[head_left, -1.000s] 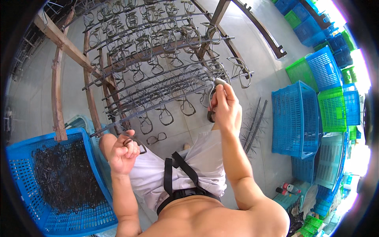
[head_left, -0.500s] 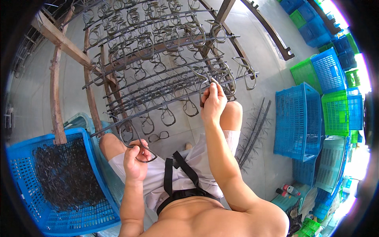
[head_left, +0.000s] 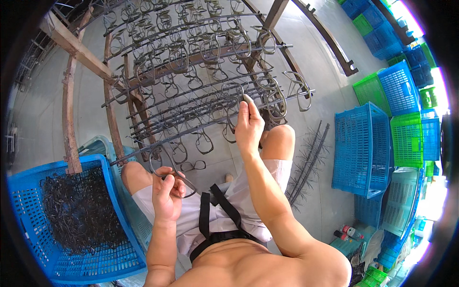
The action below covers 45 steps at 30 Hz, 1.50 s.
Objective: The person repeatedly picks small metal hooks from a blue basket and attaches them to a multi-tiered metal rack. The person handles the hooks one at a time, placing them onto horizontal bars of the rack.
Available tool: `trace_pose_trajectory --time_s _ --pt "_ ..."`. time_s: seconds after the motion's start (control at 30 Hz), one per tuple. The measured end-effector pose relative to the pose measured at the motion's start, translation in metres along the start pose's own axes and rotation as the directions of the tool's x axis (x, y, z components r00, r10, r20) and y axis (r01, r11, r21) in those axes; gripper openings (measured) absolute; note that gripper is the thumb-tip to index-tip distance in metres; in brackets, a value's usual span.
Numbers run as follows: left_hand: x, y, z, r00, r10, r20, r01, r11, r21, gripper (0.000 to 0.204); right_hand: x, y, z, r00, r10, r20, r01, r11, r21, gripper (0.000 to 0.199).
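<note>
My left hand [head_left: 167,197] is closed on a dark eyeglass frame [head_left: 189,184], pinching it near its middle. One rim juts toward the rack, and the other sticks out over my lap. My right hand [head_left: 249,128] reaches forward over the front rods, thumb and forefinger pinched on another eyeglass frame [head_left: 233,84] whose outline blends partly with the frames behind. Many similar frames hang in rows from thin dark rods [head_left: 184,133] laid across a rusty brown rack [head_left: 71,119]. A single eyeglass frame [head_left: 193,165] lies on the floor between my knees.
A blue basket [head_left: 103,179] holding a tangled heap of dark frames [head_left: 81,210] stands at my left. To the right, bristly rods [head_left: 308,165] lie on the floor before stacked blue baskets [head_left: 358,148] and green baskets [head_left: 406,138]. Bottles [head_left: 353,232] lie at lower right.
My right hand has shifted a little left along the front rods, with the eyeglass frame in its fingers. My left hand has turned its frame slightly and moved a bit right.
</note>
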<state>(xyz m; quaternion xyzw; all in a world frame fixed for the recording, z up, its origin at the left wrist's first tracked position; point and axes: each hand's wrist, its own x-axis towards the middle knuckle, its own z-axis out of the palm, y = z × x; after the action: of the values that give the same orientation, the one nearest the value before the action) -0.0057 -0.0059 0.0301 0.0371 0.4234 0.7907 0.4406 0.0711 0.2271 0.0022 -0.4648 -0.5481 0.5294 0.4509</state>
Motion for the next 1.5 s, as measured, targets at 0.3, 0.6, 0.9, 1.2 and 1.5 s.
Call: trace_pose_trajectory --time_s 0.3,0.6,0.9,1.2,1.5 --pt "0.000 0.006 0.003 0.997 0.053 0.049 -0.053 0.999 0.012 0.020 0.010 0.007 -0.010 0.995 -0.095 -0.013 0.092 0.982 -0.162 0.029" --pt "0.006 -0.001 0.017 0.994 -0.007 0.106 0.005 1.000 0.011 0.018 0.008 0.012 -0.004 0.988 -0.153 0.020 0.154 0.974 -0.164 0.027" --pt "0.003 0.000 0.026 0.991 -0.016 0.136 0.012 0.999 0.032 0.019 0.007 0.003 -0.002 0.991 -0.132 -0.022 0.126 0.974 -0.187 0.027" --pt "0.007 -0.004 0.028 0.984 0.071 0.161 -0.087 0.991 0.098 0.017 0.015 0.013 -0.035 0.995 -0.096 0.030 0.100 0.962 -0.254 0.034" --pt "0.028 -0.018 0.035 0.963 0.260 0.069 -0.269 0.913 0.307 0.024 -0.093 -0.029 -0.007 0.877 -0.164 0.452 0.162 0.986 0.044 0.025"
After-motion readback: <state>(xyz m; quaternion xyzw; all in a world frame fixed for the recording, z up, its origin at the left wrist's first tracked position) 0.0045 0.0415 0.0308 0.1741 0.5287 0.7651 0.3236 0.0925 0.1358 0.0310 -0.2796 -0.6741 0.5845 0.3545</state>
